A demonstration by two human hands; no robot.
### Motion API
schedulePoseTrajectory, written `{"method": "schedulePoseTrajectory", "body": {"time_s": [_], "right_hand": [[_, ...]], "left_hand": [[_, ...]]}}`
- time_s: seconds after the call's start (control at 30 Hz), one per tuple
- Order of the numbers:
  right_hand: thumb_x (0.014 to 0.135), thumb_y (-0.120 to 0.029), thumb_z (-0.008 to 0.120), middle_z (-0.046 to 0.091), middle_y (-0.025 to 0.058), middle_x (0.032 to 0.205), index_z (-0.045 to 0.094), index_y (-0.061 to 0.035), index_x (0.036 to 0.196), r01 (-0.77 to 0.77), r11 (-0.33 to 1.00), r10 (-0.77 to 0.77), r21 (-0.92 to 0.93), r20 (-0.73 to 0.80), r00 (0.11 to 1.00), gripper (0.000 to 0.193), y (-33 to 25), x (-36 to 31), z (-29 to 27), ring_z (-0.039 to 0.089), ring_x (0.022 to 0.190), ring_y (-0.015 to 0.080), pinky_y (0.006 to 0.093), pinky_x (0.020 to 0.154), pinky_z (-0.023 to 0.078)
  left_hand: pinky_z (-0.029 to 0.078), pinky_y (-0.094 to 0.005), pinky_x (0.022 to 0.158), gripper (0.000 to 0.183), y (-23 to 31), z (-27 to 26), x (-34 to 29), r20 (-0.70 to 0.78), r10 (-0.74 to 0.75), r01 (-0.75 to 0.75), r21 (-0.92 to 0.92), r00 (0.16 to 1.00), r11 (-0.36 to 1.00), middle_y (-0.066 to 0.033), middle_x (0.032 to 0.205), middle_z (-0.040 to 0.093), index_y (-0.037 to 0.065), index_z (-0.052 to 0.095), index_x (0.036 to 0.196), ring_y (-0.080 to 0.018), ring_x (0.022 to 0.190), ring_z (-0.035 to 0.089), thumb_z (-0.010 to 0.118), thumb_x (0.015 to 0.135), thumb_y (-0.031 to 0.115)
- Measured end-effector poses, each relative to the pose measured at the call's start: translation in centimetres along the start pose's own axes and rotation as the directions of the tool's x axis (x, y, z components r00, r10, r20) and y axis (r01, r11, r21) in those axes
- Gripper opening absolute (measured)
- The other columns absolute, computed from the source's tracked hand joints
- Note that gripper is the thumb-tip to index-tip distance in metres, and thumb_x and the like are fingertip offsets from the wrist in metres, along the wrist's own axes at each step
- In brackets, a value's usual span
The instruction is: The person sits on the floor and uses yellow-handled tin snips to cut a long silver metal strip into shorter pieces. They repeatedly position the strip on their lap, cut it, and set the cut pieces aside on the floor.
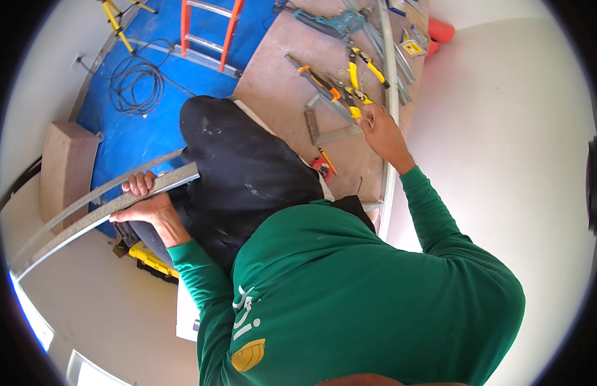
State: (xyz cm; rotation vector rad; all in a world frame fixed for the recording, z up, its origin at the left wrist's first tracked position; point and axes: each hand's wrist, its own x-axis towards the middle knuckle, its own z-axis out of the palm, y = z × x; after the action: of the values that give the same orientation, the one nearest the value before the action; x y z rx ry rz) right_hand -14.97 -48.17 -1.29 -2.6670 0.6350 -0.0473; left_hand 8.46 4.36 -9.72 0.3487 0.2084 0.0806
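My left hand (147,209) is wrapped round a pale metal channel (181,176), whose near end lies by my dark-trousered leg while the rest runs off to the left. A second thin metal strip (115,183) runs alongside it. Over the brown board, my right hand (385,136) grips the yellow handle of a pair of snips (358,96), its jaws pointing away from me. Just left of these lies a hand saw (319,82) with an orange and black handle. A try square (311,126) rests nearer to me, beside a pencil (327,161) and a red ring-shaped item (321,168).
Another yellow-handled snips (370,65) and a teal power tool (330,24) lie farther up the board (273,77). A long metal profile (391,83) edges its right side. An orange ladder (226,35), coiled cable (136,87) and brown box (70,164) stand or lie leftward.
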Motion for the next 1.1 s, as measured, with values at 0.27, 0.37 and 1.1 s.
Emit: {"method": "schedulePoseTrajectory", "body": {"time_s": [0.27,0.37,1.1], "right_hand": [[0.096,-0.044,0.08,0.057,0.028,0.145,0.049,-0.0005,0.151,-0.157,0.976,0.174,-0.148,0.107,0.979,0.077,1.3,0.9,-1.7,0.056,0.136,0.0469,0.0599,0.11,0.048],[0.085,-0.058,0.085,0.046,0.0293,0.161,0.04,-0.0016,0.162,-0.185,0.951,0.231,-0.249,0.169,0.958,0.106,1.5,2.0,-0.4,0.045,0.15,0.0499,0.0723,0.116,0.04],[0.095,-0.008,0.068,0.07,0.0183,0.138,0.051,0.0015,0.156,0.216,0.968,-0.251,0.131,0.41,0.877,0.064,-5.7,1.3,-6.7,0.068,0.127,0.0306,0.0387,0.109,0.052]], "left_hand": [[0.033,-0.0316,0.054,0.108,-1.0,-3.0,0.9,-0.076,0.03,-0.019,0.137,0.997,0.99,-0.0011,0.065,0.039,0.01,0.051,0.082,-0.0151,0.056,0.034,0.015,0.079,0.112],[0.032,-0.0315,0.055,0.109,-0.7,-3.0,0.9,-0.016,0.027,-0.025,0.117,0.999,0.993,-0.0014,0.066,0.038,0.01,0.051,0.082,-0.0154,0.056,0.034,0.013,0.079,0.112],[0.035,-0.0299,0.058,0.095,0.0,5.0,-2.7,-0.245,0.054,-0.043,0.052,0.968,0.998,0.0026,0.069,0.041,0.014,0.054,0.089,-0.0132,0.06,0.039,0.039,0.083,0.107]]}}
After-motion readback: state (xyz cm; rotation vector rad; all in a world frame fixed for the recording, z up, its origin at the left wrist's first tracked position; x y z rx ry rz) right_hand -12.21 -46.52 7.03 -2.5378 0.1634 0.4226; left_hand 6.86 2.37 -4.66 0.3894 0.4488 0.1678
